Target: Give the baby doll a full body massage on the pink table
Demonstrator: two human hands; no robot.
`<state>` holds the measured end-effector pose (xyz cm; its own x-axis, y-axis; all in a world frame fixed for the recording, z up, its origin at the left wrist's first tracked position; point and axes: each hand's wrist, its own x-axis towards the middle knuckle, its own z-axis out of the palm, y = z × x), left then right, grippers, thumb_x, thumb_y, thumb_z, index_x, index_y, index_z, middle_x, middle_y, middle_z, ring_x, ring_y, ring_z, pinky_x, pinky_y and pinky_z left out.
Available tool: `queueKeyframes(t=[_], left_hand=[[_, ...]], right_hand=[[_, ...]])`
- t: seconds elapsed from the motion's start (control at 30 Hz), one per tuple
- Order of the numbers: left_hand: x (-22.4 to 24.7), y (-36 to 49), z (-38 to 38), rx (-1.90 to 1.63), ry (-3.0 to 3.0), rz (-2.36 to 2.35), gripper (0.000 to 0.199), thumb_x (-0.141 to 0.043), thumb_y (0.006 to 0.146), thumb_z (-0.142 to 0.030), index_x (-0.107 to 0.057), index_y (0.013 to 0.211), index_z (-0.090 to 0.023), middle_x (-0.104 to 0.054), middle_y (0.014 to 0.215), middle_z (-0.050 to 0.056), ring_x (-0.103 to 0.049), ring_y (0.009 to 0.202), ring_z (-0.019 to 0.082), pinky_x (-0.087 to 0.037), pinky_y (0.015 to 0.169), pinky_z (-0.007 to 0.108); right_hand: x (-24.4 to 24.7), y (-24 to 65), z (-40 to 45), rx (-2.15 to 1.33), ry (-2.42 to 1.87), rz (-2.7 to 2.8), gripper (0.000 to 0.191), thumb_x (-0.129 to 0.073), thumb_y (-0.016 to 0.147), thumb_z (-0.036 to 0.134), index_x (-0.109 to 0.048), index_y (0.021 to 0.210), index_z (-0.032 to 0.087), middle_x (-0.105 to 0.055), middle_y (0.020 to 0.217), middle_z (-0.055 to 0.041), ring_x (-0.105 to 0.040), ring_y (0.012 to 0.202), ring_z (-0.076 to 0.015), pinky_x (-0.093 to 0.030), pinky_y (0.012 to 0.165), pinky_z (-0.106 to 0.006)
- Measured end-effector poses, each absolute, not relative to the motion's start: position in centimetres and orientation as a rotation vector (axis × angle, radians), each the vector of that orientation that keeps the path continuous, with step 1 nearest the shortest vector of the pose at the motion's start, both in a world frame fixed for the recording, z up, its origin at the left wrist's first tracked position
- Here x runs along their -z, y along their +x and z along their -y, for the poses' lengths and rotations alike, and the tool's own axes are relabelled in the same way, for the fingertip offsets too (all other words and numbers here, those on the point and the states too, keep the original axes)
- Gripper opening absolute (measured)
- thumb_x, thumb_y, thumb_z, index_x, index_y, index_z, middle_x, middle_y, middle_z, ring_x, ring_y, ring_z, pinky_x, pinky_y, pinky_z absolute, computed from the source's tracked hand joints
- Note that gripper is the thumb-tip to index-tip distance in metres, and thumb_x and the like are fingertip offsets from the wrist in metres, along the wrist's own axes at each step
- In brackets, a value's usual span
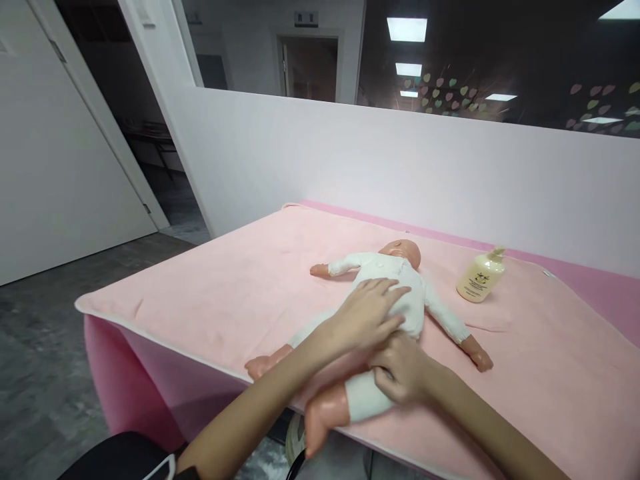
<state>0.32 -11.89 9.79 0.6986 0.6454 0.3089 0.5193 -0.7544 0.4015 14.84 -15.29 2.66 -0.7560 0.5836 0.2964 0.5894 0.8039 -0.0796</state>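
A baby doll (413, 313) in a white long-sleeved outfit lies on its back on a pink mat (240, 273), its head toward the wall and its arms spread. My left hand (370, 310) rests on the doll's belly with the fingers stretched and apart. Just below it, my right hand (403, 367) is closed around the upper part of one of the doll's legs (370, 397). That leg's bare foot sticks out past the mat's front edge. The other leg is partly hidden behind my left forearm.
A pale yellow pump bottle (481, 275) stands on the mat to the right of the doll. A white partition wall (400, 173) with dark glass above borders the back. To the left are grey floor (45, 353) and a white door (55, 147).
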Motion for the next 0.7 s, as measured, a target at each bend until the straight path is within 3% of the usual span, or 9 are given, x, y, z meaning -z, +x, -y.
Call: queueKeyframes(t=[0.1, 0.23, 0.4, 0.5, 0.7], left_hand=[[-6.7, 0.4, 8.6, -0.633, 2.605, -1.199, 0.054, -0.038, 0.088, -0.044, -0.036, 0.134, -0.017, -0.039, 0.139, 0.013, -0.033, 0.129, 0.03, -0.025, 0.105, 0.048], [-4.7, 0.4, 5.6, -0.697, 2.479, -1.402, 0.052, -0.031, 0.09, -0.044, -0.035, 0.133, -0.015, -0.044, 0.134, 0.014, -0.041, 0.123, 0.028, -0.032, 0.1, 0.045], [-3.5, 0.8, 4.4, -0.638, 2.607, -1.428, 0.05, -0.036, 0.088, -0.039, -0.034, 0.133, -0.018, -0.046, 0.131, 0.013, -0.042, 0.119, 0.029, -0.031, 0.097, 0.046], [-2.8, 0.6, 3.4, -0.498, 2.656, -1.415, 0.054, -0.043, 0.084, -0.031, -0.03, 0.135, -0.02, -0.056, 0.118, 0.013, -0.049, 0.11, 0.03, -0.033, 0.093, 0.048], [-2.3, 0.0, 0.4, -0.471, 2.707, -1.58, 0.041, -0.037, 0.085, -0.022, -0.043, 0.125, -0.02, -0.06, 0.104, 0.013, -0.055, 0.096, 0.028, -0.038, 0.085, 0.043]], right_hand=[[-3.8, 17.4, 16.3, -0.144, -0.982, 2.751, 0.015, -0.041, 0.063, 0.014, -0.044, 0.049, 0.018, -0.049, 0.046, -0.0006, -0.037, 0.044, -0.011, -0.028, 0.047, -0.028], [-4.4, 21.0, 17.5, -0.213, -1.12, 2.686, 0.016, -0.04, 0.064, 0.012, -0.043, 0.05, 0.018, -0.048, 0.048, -0.0009, -0.037, 0.048, -0.011, -0.024, 0.05, -0.027], [-3.7, 23.8, 18.2, -0.262, -1.247, 2.621, 0.017, -0.041, 0.064, 0.011, -0.042, 0.048, 0.017, -0.048, 0.048, -0.001, -0.038, 0.049, -0.011, -0.024, 0.051, -0.027], [-3.1, 24.5, 18.3, -0.301, -1.291, 2.575, 0.019, -0.041, 0.066, 0.01, -0.047, 0.05, 0.018, -0.051, 0.052, -0.0016, -0.042, 0.05, -0.0114, -0.028, 0.053, -0.026], [-2.9, 25.0, 18.2, -0.295, -1.31, 2.511, 0.02, -0.043, 0.07, 0.011, -0.054, 0.054, 0.019, -0.056, 0.054, -0.0017, -0.048, 0.054, -0.0129, -0.034, 0.055, -0.026]])
